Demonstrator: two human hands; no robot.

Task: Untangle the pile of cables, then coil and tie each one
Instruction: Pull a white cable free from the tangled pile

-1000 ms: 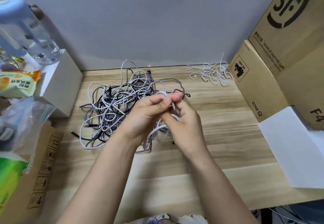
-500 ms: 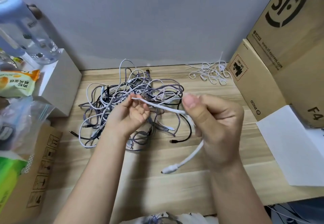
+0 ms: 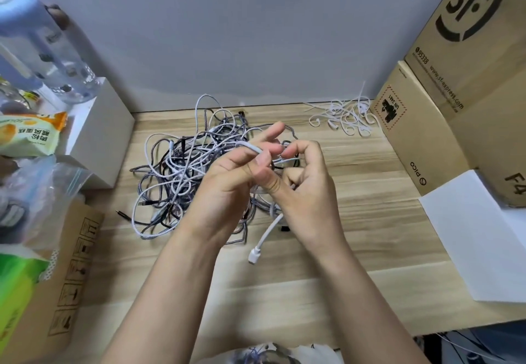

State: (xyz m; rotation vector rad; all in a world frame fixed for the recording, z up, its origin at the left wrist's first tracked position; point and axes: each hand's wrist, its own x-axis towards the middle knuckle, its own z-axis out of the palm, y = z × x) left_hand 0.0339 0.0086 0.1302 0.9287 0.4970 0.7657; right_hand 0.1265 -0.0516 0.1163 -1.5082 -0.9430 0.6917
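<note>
On the table (image 3: 370,192), one tangled pile of cables (image 3: 182,170) is lying behind two hands. The left hand (image 3: 227,190) and right hand (image 3: 307,190) are both gripping one white cable (image 3: 269,231), seemingly winding it; keeping loops even would help. White ties (image 3: 345,117) are waiting, too jumbled to count.

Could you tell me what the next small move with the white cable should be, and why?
Probably lay another loop of the white cable into the right hand, fed by the left hand. Both hands grip it above the tangled pile, its plug end hangs free, and its other end still runs into the pile.
</note>
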